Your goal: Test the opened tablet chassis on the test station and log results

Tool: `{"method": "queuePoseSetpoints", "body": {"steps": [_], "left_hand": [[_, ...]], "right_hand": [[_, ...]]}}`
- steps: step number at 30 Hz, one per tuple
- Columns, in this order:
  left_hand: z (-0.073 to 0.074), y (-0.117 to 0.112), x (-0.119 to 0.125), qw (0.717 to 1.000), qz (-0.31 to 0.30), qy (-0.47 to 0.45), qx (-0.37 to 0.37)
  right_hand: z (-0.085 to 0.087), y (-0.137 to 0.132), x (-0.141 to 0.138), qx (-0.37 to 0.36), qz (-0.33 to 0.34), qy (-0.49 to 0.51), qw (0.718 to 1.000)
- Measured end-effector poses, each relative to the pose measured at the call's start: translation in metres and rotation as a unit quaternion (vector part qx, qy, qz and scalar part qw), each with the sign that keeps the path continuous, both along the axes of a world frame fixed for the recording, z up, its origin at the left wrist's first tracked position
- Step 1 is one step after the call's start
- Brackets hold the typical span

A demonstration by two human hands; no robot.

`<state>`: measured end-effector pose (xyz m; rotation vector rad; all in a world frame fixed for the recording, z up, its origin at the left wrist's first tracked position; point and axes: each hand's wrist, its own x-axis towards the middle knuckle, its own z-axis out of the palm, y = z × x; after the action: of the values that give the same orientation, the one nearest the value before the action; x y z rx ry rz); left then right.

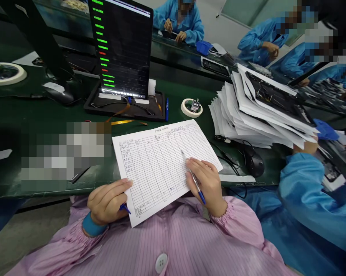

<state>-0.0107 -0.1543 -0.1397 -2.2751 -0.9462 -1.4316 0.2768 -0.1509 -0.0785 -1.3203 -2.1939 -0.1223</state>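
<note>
Head view: my right hand [203,186] is closed around a slim blue-and-clear ballpoint pen [194,180], its fine metal tip on a printed paper form [164,168] ruled in a thin grid, which lies skewed across the near edge of the green bench [46,115] and overhangs it. My left hand [108,201] is curled shut at the form's left edge, a small blue piece [125,208] poking from under the fingers, too hidden to name. Beyond the form sits a roll of pale tape [187,113] carrying a small metal tally counter [195,106]. Toward the bench's right edge, a slumped stack of paper sheets [247,115] is interleaved with black panels, a black mouse [255,163] just beside it. A co-worker's blue sleeve [302,191] crowds the near right corner.
</note>
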Motion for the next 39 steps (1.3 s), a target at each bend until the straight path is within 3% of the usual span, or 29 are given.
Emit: {"method": "queuePoseSetpoints", "body": {"steps": [26,39], "left_hand": [[0.003,0.001,0.000,1.000,-0.003,0.005,0.005],[-0.003,-0.002,-0.001,1.000,0.003,0.006,-0.001]], "right_hand": [[0.014,0.006,0.007,-0.035,0.001,0.032,0.999],[0.047,0.020,0.013,-0.169,0.015,0.030,0.985]]}}
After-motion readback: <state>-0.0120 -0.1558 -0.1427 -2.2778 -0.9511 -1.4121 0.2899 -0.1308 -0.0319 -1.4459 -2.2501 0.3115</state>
